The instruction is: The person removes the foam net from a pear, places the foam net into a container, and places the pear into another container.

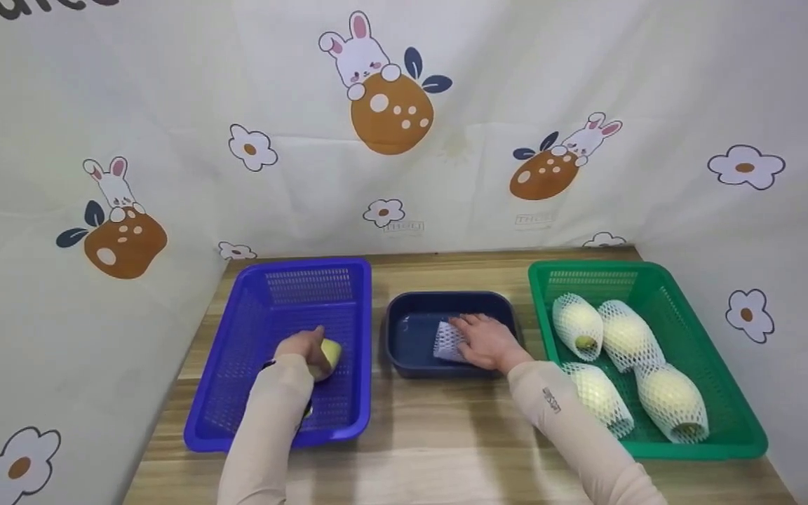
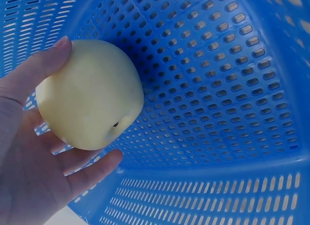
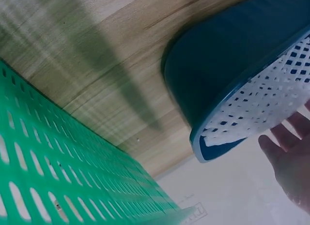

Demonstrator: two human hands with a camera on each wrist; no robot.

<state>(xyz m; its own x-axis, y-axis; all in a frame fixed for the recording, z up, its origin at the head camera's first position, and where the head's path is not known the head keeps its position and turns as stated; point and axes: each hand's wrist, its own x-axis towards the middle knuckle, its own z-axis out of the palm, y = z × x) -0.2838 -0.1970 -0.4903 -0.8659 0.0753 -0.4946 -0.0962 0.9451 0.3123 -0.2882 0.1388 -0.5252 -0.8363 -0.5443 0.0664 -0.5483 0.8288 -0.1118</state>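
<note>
One pale fruit (image 2: 92,97) held by left grip (image 1: 304,348) in blue basket (image 1: 363,322), right grip (image 1: 489,342) wide at foam net (image 1: 448,342) in navy tub (image 1: 409,337).

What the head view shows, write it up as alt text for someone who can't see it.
A person's left hand holds a pale fruit in a blue basket, while the right hand touches a white foam net in a dark tray. At right, a green basket holds four net-wrapped fruits; the containers stand on a wooden table.
</note>
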